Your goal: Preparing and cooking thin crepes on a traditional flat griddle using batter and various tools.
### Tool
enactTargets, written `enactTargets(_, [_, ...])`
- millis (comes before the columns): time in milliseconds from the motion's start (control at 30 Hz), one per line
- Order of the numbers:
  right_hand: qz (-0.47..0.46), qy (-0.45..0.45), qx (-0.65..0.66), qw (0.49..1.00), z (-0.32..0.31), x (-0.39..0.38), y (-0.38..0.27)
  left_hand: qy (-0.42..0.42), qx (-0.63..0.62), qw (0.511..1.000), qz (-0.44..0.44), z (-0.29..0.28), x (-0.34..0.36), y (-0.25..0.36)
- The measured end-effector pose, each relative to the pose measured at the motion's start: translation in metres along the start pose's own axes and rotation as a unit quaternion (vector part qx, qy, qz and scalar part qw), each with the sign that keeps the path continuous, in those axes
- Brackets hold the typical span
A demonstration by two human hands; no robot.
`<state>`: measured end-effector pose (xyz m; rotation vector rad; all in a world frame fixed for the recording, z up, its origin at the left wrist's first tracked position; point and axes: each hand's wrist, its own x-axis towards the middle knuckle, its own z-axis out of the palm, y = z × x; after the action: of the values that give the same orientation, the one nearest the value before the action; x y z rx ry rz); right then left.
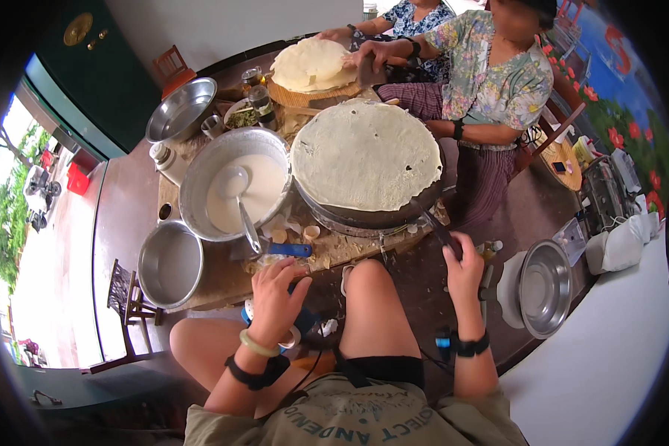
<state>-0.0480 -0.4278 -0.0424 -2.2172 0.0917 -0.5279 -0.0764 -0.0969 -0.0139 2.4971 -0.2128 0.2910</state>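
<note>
a wide thin crepe (pixel 366 154) covers the round griddle (pixel 372 217) just beyond the right hand (pixel 462 269), which grips a dark flat spatula (pixel 432 223) whose blade reaches the griddle's near edge. the big metal bowl of white batter (pixel 234 186), ladle (pixel 238 195) inside, sits beyond the left hand (pixel 275 297), whose fingers curl loosely over a small blue-handled tool (pixel 290 250).

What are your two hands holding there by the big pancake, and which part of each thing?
The right hand grips a dark spatula by its handle end. The left hand rests near a blue-handled tool; whether it holds anything cannot be told.
</note>
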Motion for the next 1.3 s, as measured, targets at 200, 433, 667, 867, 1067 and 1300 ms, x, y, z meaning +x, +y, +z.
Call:
enactTargets(200, [-0.248,-0.010,-0.107,0.963,0.043,0.076,0.009,0.026,-0.024,0.999,0.013,-0.045,-0.013,0.023])
enactTargets(433, [-0.282,-0.060,-0.136,0.948,0.083,0.069,0.025,0.020,-0.053,0.998,-0.024,-0.048,-0.026,0.016])
enactTargets(667, [-0.273,-0.101,-0.122,0.949,0.053,0.043,0.027,0.017,-0.090,0.995,-0.041,-0.050,-0.019,0.013])
enactTargets(867, [-0.162,-0.020,-0.069,0.984,0.025,0.069,0.022,0.018,-0.096,0.994,-0.057,-0.046,-0.013,0.012])
enactTargets(1067, [-0.128,-0.089,-0.025,0.987,0.041,0.125,0.009,0.046,-0.084,0.989,0.110,-0.019,0.058,0.045])
enactTargets(1300, [-0.276,-0.199,-0.037,0.940,0.072,0.156,-0.008,0.066,-0.025,0.973,0.221,0.078,0.168,0.048])
